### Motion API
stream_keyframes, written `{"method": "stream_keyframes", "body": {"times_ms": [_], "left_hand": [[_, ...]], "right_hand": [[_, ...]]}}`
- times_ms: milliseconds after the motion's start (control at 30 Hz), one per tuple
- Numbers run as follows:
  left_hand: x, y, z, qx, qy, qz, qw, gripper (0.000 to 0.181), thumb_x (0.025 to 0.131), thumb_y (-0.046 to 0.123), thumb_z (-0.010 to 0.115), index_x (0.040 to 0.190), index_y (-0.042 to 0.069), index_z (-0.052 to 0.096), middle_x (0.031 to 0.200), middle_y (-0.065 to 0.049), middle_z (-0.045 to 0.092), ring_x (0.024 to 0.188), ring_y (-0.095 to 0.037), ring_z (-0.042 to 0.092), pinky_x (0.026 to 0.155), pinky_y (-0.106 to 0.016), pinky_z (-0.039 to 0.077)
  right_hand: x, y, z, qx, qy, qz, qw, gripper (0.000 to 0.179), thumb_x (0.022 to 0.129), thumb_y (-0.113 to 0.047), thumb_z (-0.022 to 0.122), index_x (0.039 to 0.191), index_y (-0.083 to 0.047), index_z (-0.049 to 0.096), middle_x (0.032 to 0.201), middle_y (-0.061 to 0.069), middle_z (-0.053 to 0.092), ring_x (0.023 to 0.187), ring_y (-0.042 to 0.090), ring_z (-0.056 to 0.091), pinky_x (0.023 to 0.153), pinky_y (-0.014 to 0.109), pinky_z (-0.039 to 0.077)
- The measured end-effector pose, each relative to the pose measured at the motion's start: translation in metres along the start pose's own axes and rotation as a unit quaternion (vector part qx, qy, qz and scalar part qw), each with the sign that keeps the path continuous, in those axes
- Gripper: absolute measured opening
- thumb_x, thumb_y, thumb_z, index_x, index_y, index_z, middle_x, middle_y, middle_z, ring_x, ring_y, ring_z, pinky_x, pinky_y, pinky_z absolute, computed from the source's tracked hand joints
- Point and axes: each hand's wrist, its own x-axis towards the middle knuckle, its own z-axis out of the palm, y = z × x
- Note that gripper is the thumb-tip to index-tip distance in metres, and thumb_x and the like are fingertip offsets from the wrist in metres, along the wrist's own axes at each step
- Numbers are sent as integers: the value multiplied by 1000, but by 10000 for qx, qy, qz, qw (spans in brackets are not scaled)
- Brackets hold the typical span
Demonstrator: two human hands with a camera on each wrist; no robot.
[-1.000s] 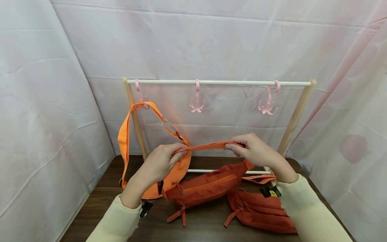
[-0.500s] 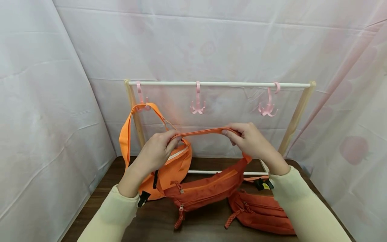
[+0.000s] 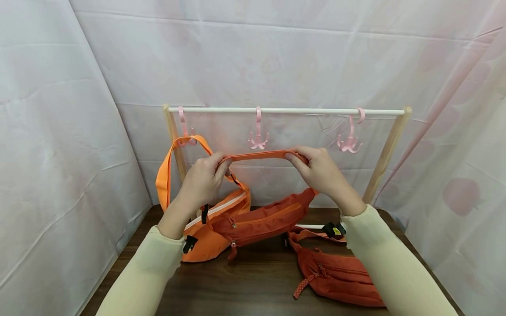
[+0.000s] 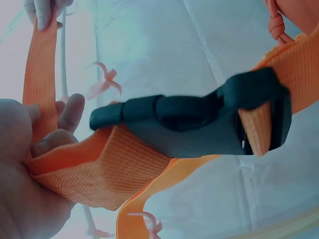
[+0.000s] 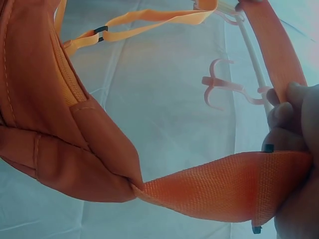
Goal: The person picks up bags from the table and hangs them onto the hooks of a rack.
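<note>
My left hand (image 3: 203, 180) and right hand (image 3: 319, 170) each pinch the orange-red strap (image 3: 257, 155) of a rust-red waist bag (image 3: 262, 221). Between them the strap is stretched nearly level, a little below the middle pink hook (image 3: 258, 139). The bag hangs under the hands, tilted, its right end higher. A black buckle (image 4: 189, 124) on the strap shows close up in the left wrist view. Behind my left hand, a bright orange bag (image 3: 211, 248) has its strap looped at the left pink hook (image 3: 185, 131); the waist bag covers part of it.
The hooks hang from the white rail (image 3: 308, 111) of a wooden-legged rack. Another pink hook (image 3: 349, 140) is at the right. A second rust-red waist bag (image 3: 336, 276) lies on the dark wooden table (image 3: 253, 285), partly under my right forearm. Pale cloth surrounds the table.
Both hands have lifted the strap up toward the rail and slightly left, and the waist bag has risen with it. The orange bag and the second waist bag stay in place.
</note>
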Motion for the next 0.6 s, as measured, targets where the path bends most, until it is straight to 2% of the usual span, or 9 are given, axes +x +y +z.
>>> {"method": "stream_keyframes", "body": {"times_ms": [300,600], "left_hand": [[17,-4,2,196,507,-107,9985,29,114,30,52,99,9,66,76,1,68,53,-13,53,49,-35,44],[33,-6,4,482,933,-361,9938,32,114,33,52,95,10,64,72,1,67,48,-16,51,46,-38,40]], "right_hand": [[13,2,4,-192,274,-103,9994,17,107,-23,68,94,-13,72,62,-4,41,48,13,35,50,31,31],[27,5,10,-394,513,59,9979,17,107,-23,67,103,-9,76,60,-2,43,48,16,37,49,33,32]]}}
